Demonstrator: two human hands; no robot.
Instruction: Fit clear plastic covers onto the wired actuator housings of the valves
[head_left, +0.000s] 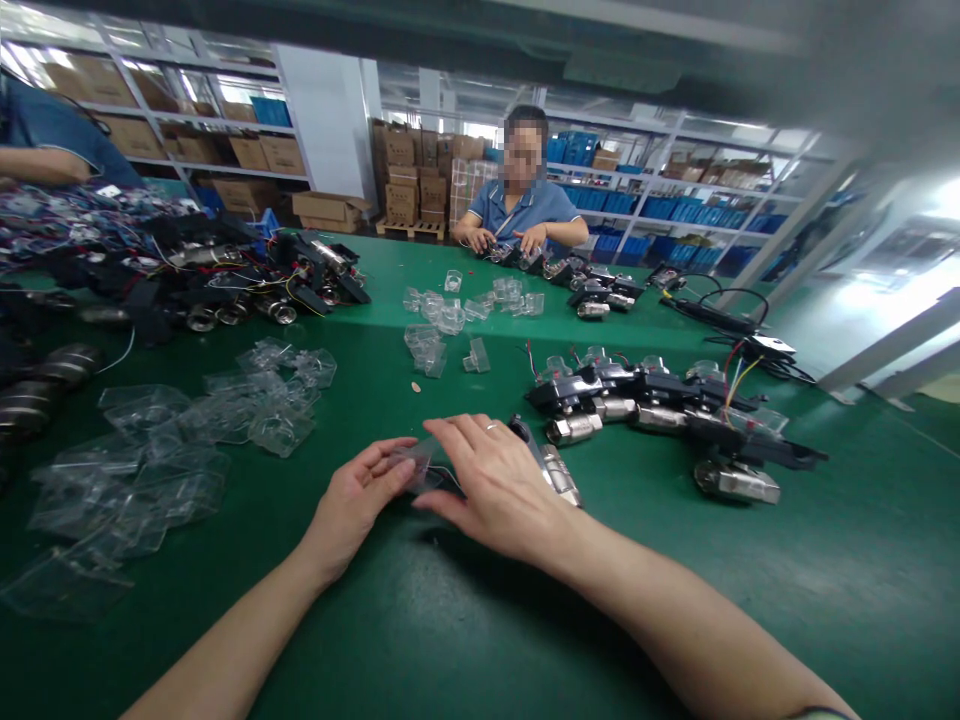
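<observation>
The left hand (360,495) pinches the edge of a clear plastic cover (421,463) between thumb and fingertips; its grip is closed on the cover. The right hand (491,480) lies palm-down over the other side of the same cover, fingers spread and curled across it. Whether its grip closes on the cover or only presses it cannot be told. A ring shows on 1 finger of the right hand.

Just beyond the right hand, touching its far edge, a part with a black body and a metal barrel (551,468) sticks out from under the fingers and rests on the green desk (465,620).

To the right, a cluster of similar black-and-metal parts with coloured wires (675,415) lies on the desk, near the hands. To the left, a loose spread of clear plastic covers (172,450) covers the desk surface. Further out, small clear plastic pieces (450,315) sit near the desk centre.

At the far side of the desk, another person in a blue shirt (521,205) handles parts with both hands.
</observation>
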